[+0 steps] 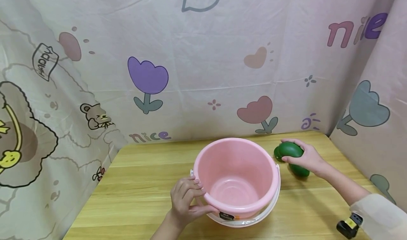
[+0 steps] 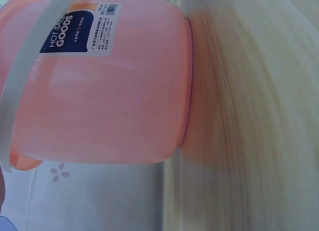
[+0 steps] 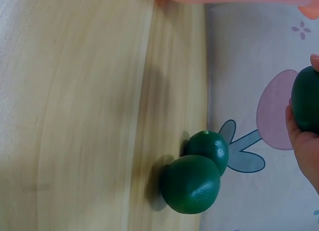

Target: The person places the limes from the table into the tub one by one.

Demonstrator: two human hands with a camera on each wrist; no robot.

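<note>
A pink bucket (image 1: 235,203) with a white handle (image 1: 270,206) stands upright on the wooden table. My left hand (image 1: 186,199) holds its left front rim, fingertips at the edge and thumb along the front. The left wrist view shows the bucket's side with a label (image 2: 79,29). Right of the bucket, my right hand (image 1: 306,157) grips a dark green oval fruit (image 1: 290,149) between thumb and fingers. In the right wrist view this held fruit (image 3: 306,99) is raised above the table. Two similar fruits, one nearer (image 3: 190,184) and one behind (image 3: 208,147), rest on the wood below.
The wooden table (image 1: 140,183) meets a printed cloth backdrop (image 1: 203,74) along its back edge. More cloth hangs at the left and right. A small black device with a yellow label (image 1: 349,226) is at the right sleeve's cuff.
</note>
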